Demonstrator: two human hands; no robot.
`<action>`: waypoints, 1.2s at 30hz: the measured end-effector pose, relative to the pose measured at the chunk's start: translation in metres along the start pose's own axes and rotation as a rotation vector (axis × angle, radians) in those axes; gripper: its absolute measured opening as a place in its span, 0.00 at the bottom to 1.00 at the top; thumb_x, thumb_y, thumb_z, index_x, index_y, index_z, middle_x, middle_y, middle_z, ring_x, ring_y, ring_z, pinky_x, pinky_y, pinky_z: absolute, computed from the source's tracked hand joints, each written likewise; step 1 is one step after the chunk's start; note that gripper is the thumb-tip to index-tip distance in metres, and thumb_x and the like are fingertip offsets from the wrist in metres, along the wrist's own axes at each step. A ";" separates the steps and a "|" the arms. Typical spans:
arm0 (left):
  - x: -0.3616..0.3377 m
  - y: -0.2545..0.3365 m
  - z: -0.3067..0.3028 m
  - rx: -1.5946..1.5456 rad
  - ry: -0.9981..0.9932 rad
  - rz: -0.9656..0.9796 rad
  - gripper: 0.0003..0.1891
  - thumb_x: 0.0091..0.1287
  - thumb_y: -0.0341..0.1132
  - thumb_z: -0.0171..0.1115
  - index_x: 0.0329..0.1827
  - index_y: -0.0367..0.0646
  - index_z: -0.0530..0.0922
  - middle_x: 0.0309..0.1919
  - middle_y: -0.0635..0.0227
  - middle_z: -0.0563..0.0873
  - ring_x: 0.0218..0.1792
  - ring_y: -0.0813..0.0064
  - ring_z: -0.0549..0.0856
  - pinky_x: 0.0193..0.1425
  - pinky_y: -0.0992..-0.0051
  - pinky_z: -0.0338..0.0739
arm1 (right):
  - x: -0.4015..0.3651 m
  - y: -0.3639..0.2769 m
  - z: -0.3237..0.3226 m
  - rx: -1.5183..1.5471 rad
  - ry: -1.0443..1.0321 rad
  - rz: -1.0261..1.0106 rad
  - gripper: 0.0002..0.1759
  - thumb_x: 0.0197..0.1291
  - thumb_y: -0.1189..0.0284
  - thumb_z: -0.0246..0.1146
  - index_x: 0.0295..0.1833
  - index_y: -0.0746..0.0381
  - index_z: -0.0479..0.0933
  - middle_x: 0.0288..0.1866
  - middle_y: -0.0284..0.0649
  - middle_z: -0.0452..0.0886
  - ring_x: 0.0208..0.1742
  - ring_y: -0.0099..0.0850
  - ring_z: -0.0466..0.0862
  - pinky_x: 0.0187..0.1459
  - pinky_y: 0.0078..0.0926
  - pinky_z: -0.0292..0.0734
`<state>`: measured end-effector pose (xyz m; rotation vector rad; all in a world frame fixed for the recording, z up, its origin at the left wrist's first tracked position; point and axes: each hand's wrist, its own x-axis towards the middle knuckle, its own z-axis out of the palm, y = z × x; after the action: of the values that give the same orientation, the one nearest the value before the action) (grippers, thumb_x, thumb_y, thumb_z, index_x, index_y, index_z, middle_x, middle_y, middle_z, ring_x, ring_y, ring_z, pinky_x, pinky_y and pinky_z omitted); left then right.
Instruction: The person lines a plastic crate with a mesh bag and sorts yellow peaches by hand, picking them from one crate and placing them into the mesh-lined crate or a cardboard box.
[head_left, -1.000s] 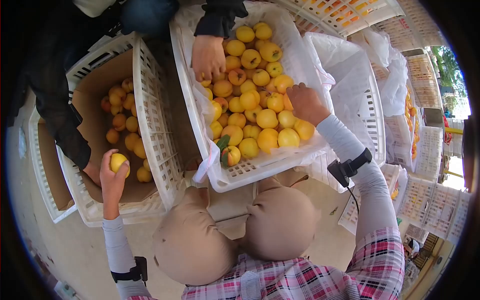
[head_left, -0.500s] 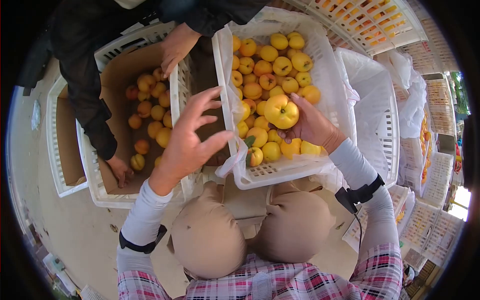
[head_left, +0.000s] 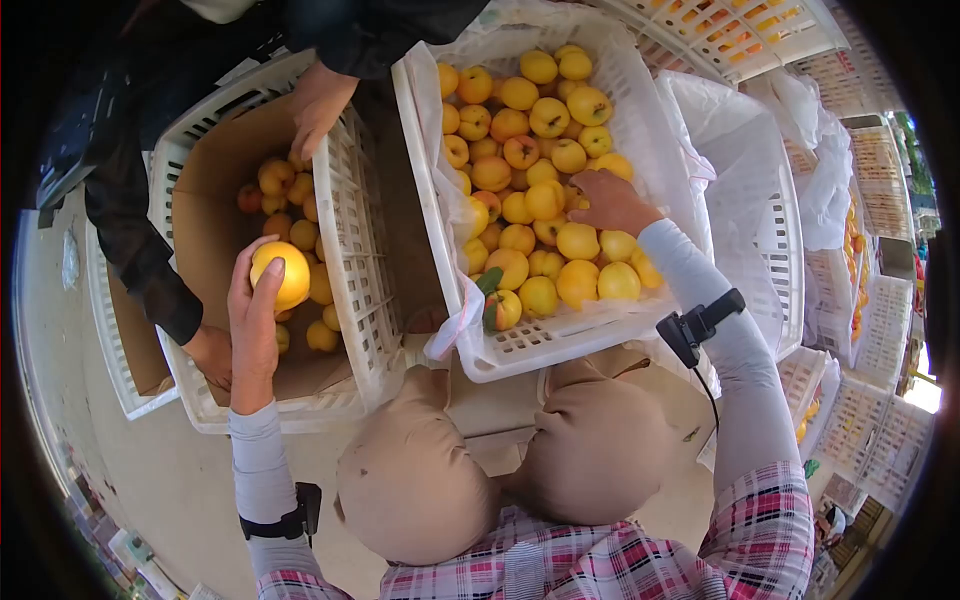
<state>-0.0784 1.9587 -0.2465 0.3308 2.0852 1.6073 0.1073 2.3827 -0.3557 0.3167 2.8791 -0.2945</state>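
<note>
My left hand [head_left: 254,325] holds a yellow peach [head_left: 279,277] between thumb and fingers, above the cardboard-lined crate [head_left: 335,230] on the left. More peaches [head_left: 276,178] lie inside that crate. On the right, my right hand [head_left: 615,205] is over a white crate [head_left: 428,200] lined with thin plastic and full of yellow peaches [head_left: 545,198]. Its fingers are bent and apart, with the tips down among the fruit; their contact with a peach is partly hidden. A green leaf [head_left: 490,280] lies near the crate's front left corner.
Across from me, another person's hand [head_left: 322,105] rests at the left crate's rim; their other hand [head_left: 210,355] is at its near side. A plastic-lined crate [head_left: 745,200] stands to the right. Stacked crates [head_left: 740,40] with fruit are beyond. My knees [head_left: 415,470] are close to the crates.
The large peach from my right hand is now in my left hand, which has moved left over the cardboard-lined crate. My right hand has lowered to the peaches in the plastic-lined crate.
</note>
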 end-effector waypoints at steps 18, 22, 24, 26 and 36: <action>0.016 -0.039 -0.001 0.369 -0.001 0.162 0.15 0.67 0.30 0.56 0.55 0.35 0.72 0.52 0.61 0.77 0.52 0.72 0.78 0.54 0.75 0.73 | 0.029 -0.032 -0.022 -0.650 -0.572 -0.138 0.21 0.45 0.65 0.68 0.47 0.59 0.78 0.46 0.39 0.80 0.52 0.37 0.76 0.45 0.34 0.77; 0.001 -0.017 0.003 0.223 -0.036 0.189 0.14 0.67 0.28 0.54 0.55 0.34 0.73 0.51 0.62 0.77 0.52 0.74 0.78 0.57 0.76 0.71 | 0.037 -0.044 -0.041 -0.782 -0.736 -0.136 0.24 0.44 0.64 0.69 0.49 0.59 0.78 0.47 0.41 0.80 0.53 0.40 0.76 0.44 0.39 0.78; -0.002 -0.012 0.007 0.152 -0.036 0.152 0.14 0.67 0.28 0.54 0.54 0.34 0.73 0.51 0.63 0.77 0.52 0.74 0.78 0.57 0.76 0.71 | 0.031 -0.032 -0.025 -0.705 -0.656 -0.135 0.25 0.43 0.63 0.69 0.49 0.60 0.78 0.47 0.42 0.79 0.52 0.40 0.76 0.46 0.38 0.77; -0.006 -0.006 0.016 0.065 -0.082 0.143 0.13 0.67 0.27 0.53 0.54 0.33 0.73 0.50 0.64 0.78 0.51 0.75 0.78 0.57 0.77 0.70 | 0.022 -0.021 -0.024 -0.636 -0.572 -0.131 0.25 0.43 0.63 0.70 0.49 0.60 0.78 0.48 0.42 0.79 0.51 0.40 0.76 0.47 0.37 0.76; 0.000 0.017 0.084 -0.015 -0.379 0.314 0.20 0.58 0.23 0.59 0.55 0.36 0.73 0.52 0.61 0.76 0.49 0.71 0.80 0.53 0.74 0.74 | -0.031 -0.044 -0.072 1.028 -0.230 0.193 0.32 0.56 0.55 0.61 0.58 0.68 0.66 0.53 0.49 0.75 0.54 0.38 0.77 0.49 0.34 0.78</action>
<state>-0.0373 2.0338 -0.2462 0.9202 1.7931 1.5785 0.1114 2.3512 -0.2722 0.6512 2.2053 -1.6232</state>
